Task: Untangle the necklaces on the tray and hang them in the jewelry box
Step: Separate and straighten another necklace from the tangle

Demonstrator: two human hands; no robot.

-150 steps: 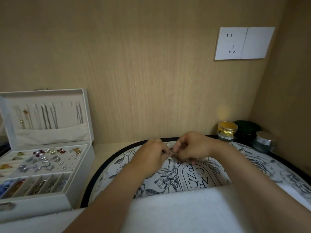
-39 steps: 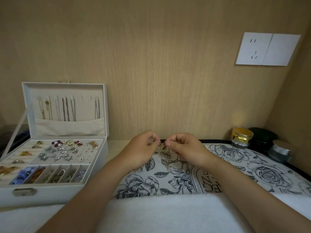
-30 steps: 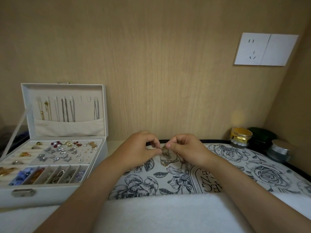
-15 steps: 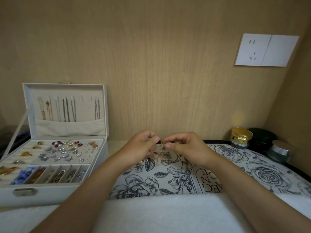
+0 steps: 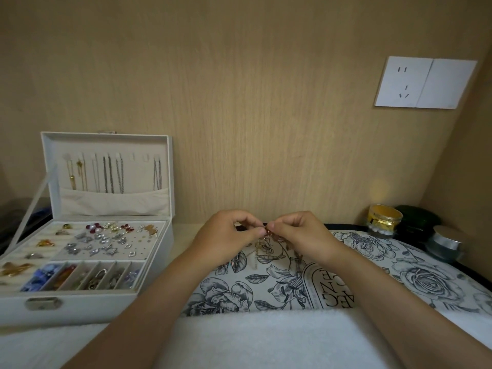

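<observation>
The left grip [image 5: 226, 237] and right grip [image 5: 302, 235] both pinch the knotted necklaces [image 5: 266, 235] just above the tray [image 5: 372, 258] near its far edge. Advised: tease loops apart gently, without hard pulls. The open jewelry box [image 5: 106, 296] stands at the counter's left edge.

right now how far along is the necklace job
Done: several chains already hang in the jewelry box lid. In hand: the left hand and right hand both pinch a tangled necklace just above the tray. Left: free that tangle and hang it; a couple of hooks look bare. Whether more lie under the hands is hidden.
</observation>
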